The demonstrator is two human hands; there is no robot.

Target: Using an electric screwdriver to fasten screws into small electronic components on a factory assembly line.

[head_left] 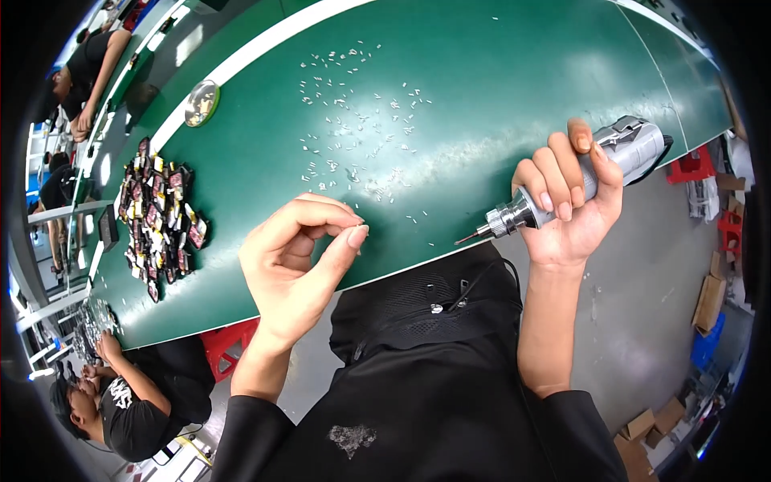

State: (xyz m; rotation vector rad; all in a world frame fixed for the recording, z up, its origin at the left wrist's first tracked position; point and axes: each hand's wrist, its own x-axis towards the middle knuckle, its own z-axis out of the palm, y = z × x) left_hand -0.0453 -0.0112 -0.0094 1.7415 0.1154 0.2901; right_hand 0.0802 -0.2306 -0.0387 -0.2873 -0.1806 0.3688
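My left hand hovers over the near edge of the green table, thumb and forefinger pinched together. Whatever lies between those fingertips is too small to make out. In my right hand rests a grey rotary tool, fingers wrapped round its body. Its silver chuck and thin bit point left, just above the table edge. Many tiny white slivers lie scattered on the tabletop beyond my left hand.
On the left of the green table sits a pile of small dark packets. A round shallow dish with small pieces stands farther back. One person sits at left; others work beyond. Red stools and cardboard boxes stand on the floor.
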